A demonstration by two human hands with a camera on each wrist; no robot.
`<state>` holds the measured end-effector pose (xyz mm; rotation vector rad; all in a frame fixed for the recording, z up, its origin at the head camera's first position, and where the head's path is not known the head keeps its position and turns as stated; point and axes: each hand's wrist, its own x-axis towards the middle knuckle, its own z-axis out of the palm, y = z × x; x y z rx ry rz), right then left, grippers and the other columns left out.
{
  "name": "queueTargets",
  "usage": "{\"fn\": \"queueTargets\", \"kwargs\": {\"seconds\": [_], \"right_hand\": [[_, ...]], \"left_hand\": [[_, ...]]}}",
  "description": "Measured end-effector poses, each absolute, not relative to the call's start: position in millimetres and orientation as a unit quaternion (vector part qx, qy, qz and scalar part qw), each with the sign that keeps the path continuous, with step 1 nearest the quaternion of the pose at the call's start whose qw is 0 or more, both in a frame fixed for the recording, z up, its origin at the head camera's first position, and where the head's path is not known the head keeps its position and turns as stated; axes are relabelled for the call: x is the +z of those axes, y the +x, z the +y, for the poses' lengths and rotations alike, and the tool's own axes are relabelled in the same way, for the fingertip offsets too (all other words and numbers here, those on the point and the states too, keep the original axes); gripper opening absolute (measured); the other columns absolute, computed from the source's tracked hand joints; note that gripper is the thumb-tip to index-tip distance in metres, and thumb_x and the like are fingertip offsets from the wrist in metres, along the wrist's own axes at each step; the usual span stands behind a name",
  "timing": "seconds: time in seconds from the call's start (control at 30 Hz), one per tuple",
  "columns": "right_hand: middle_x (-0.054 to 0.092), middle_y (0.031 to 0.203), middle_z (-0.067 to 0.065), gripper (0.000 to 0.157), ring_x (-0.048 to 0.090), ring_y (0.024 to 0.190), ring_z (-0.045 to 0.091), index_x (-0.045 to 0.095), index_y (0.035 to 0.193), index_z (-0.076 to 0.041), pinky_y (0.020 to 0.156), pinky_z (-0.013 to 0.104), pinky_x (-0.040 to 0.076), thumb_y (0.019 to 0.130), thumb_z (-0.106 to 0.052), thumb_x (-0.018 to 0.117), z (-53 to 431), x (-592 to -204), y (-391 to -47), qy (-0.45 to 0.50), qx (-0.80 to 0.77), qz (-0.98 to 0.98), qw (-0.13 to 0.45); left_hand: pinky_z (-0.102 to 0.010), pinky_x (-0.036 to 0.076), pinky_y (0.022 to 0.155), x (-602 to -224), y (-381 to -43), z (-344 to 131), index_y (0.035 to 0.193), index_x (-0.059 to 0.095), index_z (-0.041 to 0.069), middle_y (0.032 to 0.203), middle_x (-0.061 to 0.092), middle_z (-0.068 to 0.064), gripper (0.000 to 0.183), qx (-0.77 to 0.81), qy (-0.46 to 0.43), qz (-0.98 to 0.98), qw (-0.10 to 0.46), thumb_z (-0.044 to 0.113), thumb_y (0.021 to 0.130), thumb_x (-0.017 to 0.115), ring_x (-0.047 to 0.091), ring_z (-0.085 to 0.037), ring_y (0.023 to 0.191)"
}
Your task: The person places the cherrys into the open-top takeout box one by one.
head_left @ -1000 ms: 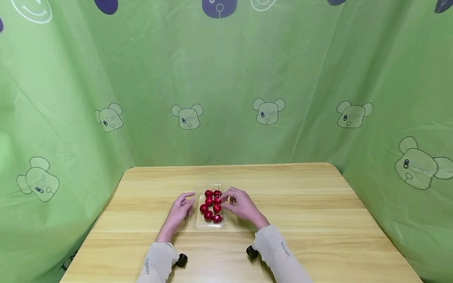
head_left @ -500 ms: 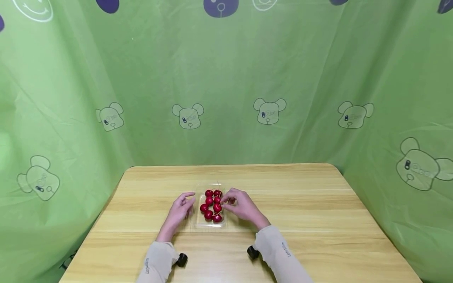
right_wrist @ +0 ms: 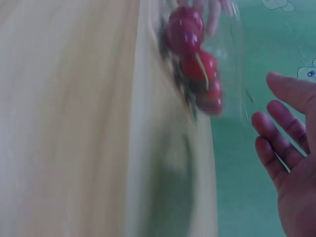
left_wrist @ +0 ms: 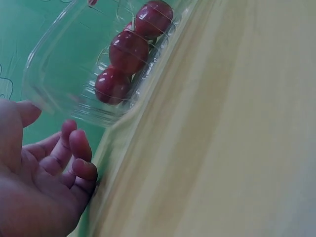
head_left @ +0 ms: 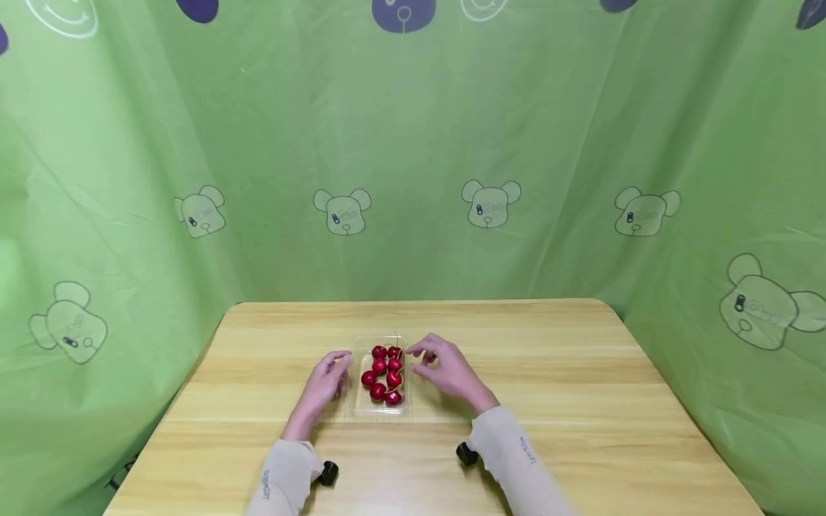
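Note:
Several red cherries [head_left: 378, 391] with green stems lie in a clear plastic box [head_left: 381, 412] in the middle of the table, mostly in two rough columns. My left hand [head_left: 320, 388] stays at the box's left side with its fingers loosely bent and nothing in them. In the left wrist view, the fingertips [left_wrist: 81, 143] are right by the box's near corner. On the other side, my right hand [head_left: 449, 368] hovers just off the box's right wall, thumb and forefinger spread apart. Its palm [right_wrist: 301, 197] holds nothing in the right wrist view.
The box stands on a light wood table [head_left: 548, 373]. A green curtain [head_left: 413, 251] with bear prints surrounds the table at the back and sides. Black wrist cameras sit under both sleeves [head_left: 510, 459].
My right hand has drawn off to the right, its fingertips leaving the cherries and their stems, and thumb and forefinger have parted. My left hand has hardly moved.

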<state>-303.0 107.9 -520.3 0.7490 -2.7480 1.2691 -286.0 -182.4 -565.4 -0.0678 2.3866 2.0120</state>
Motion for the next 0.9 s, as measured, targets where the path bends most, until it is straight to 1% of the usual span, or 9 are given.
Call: {"fn": "queueTargets", "kwargs": {"seconds": [0.13,0.27,0.37,0.43,0.5,0.6,0.73,0.8,0.9], "right_hand": [[0.067,0.114,-0.002,0.038,0.064,0.096,0.015,0.069,0.131,-0.016,0.088,0.039,0.058,0.094,-0.017,0.076,129.6,-511.1,-310.7,0.232,0.388,-0.891,0.031],[0.066,0.118,0.003,0.042,0.064,0.105,0.024,0.065,0.136,-0.015,0.093,0.049,0.056,0.096,-0.019,0.074,153.7,-499.4,-318.0,0.242,0.362,-0.899,0.054],[0.066,0.122,0.007,0.042,0.063,0.112,0.028,0.064,0.138,-0.012,0.098,0.053,0.053,0.097,-0.021,0.073,172.3,-489.4,-322.3,0.253,0.339,-0.903,0.076],[0.065,0.127,0.008,0.043,0.062,0.117,0.030,0.063,0.139,-0.013,0.101,0.055,0.051,0.098,-0.023,0.072,184.8,-483.1,-324.1,0.251,0.320,-0.909,0.092],[0.063,0.135,0.010,0.045,0.059,0.125,0.033,0.061,0.142,-0.014,0.107,0.059,0.047,0.099,-0.025,0.071,197.0,-476.6,-325.0,0.245,0.301,-0.916,0.099],[0.058,0.145,0.012,0.052,0.052,0.135,0.038,0.054,0.149,-0.016,0.113,0.064,0.039,0.100,-0.029,0.069,214.9,-467.2,-326.7,0.231,0.267,-0.930,0.104],[0.048,0.155,0.017,0.062,0.042,0.144,0.043,0.044,0.157,-0.018,0.118,0.068,0.027,0.102,-0.035,0.066,237.9,-455.9,-328.9,0.219,0.216,-0.945,0.110],[0.042,0.160,0.019,0.066,0.037,0.148,0.044,0.039,0.160,-0.018,0.122,0.067,0.021,0.102,-0.036,0.065,251.2,-452.6,-329.4,0.215,0.188,-0.951,0.120],[0.035,0.165,0.019,0.071,0.029,0.153,0.044,0.034,0.162,-0.018,0.126,0.063,0.011,0.102,-0.039,0.064,272.6,-449.6,-329.4,0.211,0.146,-0.956,0.142]], "left_hand": [[-0.026,0.045,0.056,-558.6,-286.8,-187.8,0.142,0.057,0.003,0.097,0.062,-0.015,0.050,0.629,-0.026,0.777,-0.012,0.038,0.107,0.057,0.056,-0.018,0.069],[-0.030,0.052,0.064,-550.7,-286.6,-205.1,0.148,0.052,0.005,0.118,0.061,-0.021,0.051,0.580,-0.009,0.814,-0.032,0.036,0.108,0.056,0.063,-0.026,0.085],[-0.038,0.056,0.077,-542.1,-289.6,-221.4,0.153,0.046,0.009,0.131,0.060,-0.018,0.056,0.510,0.020,0.859,-0.044,0.040,0.108,0.055,0.064,-0.030,0.102],[-0.047,0.056,0.089,-534.8,-292.9,-232.7,0.156,0.042,0.011,0.139,0.058,-0.017,0.060,0.456,0.044,0.887,-0.058,0.043,0.107,0.054,0.062,-0.033,0.114],[-0.057,0.050,0.101,-525.3,-294.2,-243.5,0.159,0.037,0.013,0.148,0.054,-0.018,0.064,0.408,0.065,0.908,-0.072,0.046,0.107,0.053,0.057,-0.038,0.125],[-0.068,0.034,0.115,-511.5,-292.8,-260.7,0.163,0.030,0.017,0.160,0.042,-0.019,0.068,0.349,0.085,0.930,-0.082,0.049,0.107,0.050,0.045,-0.046,0.141],[-0.072,0.021,0.118,-496.2,-288.0,-285.3,0.166,0.025,0.020,0.168,0.030,-0.017,0.069,0.284,0.101,0.950,-0.085,0.050,0.108,0.048,0.030,-0.049,0.150],[-0.072,0.021,0.119,-488.5,-285.9,-296.3,0.166,0.023,0.019,0.169,0.027,-0.016,0.070,0.254,0.110,0.957,-0.089,0.050,0.108,0.047,0.026,-0.049,0.152],[-0.070,0.014,0.122,-477.8,-284.6,-310.7,0.167,0.018,0.018,0.171,0.019,-0.015,0.073,0.206,0.117,0.967,-0.099,0.053,0.108,0.044,0.020,-0.048,0.155]]}}
